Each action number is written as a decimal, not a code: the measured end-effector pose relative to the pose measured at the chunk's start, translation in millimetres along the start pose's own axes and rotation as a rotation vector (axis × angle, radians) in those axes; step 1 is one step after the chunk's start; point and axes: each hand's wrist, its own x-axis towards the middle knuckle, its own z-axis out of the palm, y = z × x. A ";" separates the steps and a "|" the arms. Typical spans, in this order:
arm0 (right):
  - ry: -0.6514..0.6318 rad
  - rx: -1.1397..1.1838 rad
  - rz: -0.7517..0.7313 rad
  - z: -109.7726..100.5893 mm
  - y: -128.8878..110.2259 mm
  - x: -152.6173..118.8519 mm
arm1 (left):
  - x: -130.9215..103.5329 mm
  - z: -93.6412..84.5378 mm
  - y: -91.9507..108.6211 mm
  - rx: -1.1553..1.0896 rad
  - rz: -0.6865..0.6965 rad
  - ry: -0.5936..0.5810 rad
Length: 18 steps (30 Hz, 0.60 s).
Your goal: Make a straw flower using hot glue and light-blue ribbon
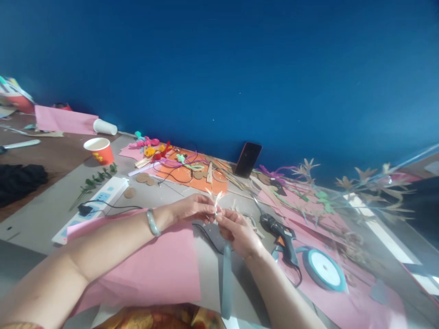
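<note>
My left hand (199, 208) and my right hand (238, 230) meet near the middle of the table. Between their fingertips is a small pale flower (218, 198) with narrow pointed petals. Both hands pinch it at its base, and the fingers hide its lower part. From beneath my right hand hangs a grey-green ribbon (226, 283), reaching down toward the table's near edge; its upper end is hidden. A black glue gun (283, 237) lies to the right of my right hand. Farther right is a ribbon spool (324, 268) with a teal rim.
Pink paper (164, 274) lies under my left forearm, near a white power strip (103, 201). A paper cup (99, 151) stands at left. A phone (247, 159) leans against the blue wall (219, 68). Pale flower stems (368, 183) spread at right.
</note>
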 end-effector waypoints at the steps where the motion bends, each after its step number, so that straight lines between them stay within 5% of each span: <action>1: -0.004 0.002 -0.001 -0.4 0.0 -0.3 | -0.3 -0.9 1.2 0.003 -0.001 -0.020; 18: 0.111 -0.042 -0.048 5.6 1.8 -2.0 | 3.3 -7.1 -0.4 0.086 0.003 -0.008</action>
